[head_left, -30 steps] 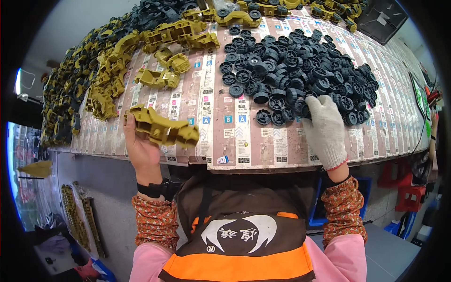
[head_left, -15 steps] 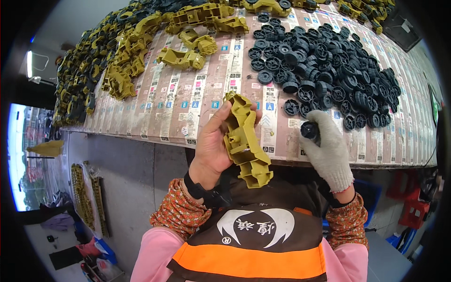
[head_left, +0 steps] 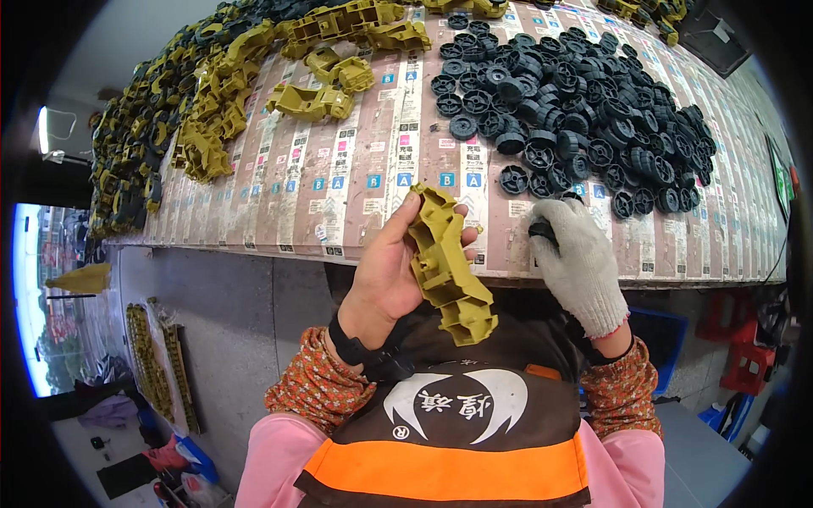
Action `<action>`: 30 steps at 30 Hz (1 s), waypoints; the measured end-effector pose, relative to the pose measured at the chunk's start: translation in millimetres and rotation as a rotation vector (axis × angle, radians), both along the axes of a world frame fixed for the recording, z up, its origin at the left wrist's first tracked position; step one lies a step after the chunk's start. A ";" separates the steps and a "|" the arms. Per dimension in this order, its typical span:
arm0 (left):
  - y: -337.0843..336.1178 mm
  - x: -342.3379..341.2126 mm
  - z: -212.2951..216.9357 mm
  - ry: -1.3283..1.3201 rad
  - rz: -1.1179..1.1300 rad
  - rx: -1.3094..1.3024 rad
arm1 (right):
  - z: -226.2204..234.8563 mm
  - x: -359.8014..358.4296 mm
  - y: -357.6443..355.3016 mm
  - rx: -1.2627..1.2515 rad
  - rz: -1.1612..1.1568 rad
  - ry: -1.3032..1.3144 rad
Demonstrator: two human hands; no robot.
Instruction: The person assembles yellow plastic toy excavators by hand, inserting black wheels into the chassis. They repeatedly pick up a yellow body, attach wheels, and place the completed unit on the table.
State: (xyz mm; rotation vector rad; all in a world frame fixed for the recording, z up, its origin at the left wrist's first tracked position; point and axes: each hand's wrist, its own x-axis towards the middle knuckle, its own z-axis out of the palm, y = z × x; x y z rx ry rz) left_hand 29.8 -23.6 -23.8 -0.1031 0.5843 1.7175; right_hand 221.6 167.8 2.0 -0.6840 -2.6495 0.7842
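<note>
My bare left hand (head_left: 391,262) is closed round an olive-yellow plastic toy car body (head_left: 450,275), tilted with its hollow, ribbed side facing up. To the right, my right hand (head_left: 576,254), in a whitish knitted glove, pinches a small black toy wheel (head_left: 543,234) between thumb and fingers. Most of that wheel is hidden by the glove. Just beyond the gloved hand lies a wide heap of black toy wheels (head_left: 593,118) on the table.
The table (head_left: 356,182) is covered with printed paper, its front edge close to my body. More yellow car bodies (head_left: 309,102) lie at the back left. A dense pile of bodies with black wheels (head_left: 127,161) fills the far left. Red crates (head_left: 745,364) stand below right.
My right hand has turned the wheel so it shows edge-on and has shifted slightly left. The car body in my left hand has moved a little down. The table view has shifted slightly left.
</note>
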 end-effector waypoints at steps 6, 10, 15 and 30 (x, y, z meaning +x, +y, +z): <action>-0.1 16.6 6.9 0.229 -0.002 -0.046 | 3.5 -4.2 -11.4 -0.199 0.008 0.162; 0.0 23.0 4.0 0.182 0.000 -0.130 | 6.5 -12.2 -27.6 -0.468 0.004 0.291; 4.1 35.2 13.8 0.331 -0.009 -0.112 | 5.9 -20.8 -38.1 -0.678 -0.070 0.372; 6.7 32.3 12.5 0.308 0.166 -0.110 | 12.6 -11.9 -42.0 -0.879 -0.137 0.320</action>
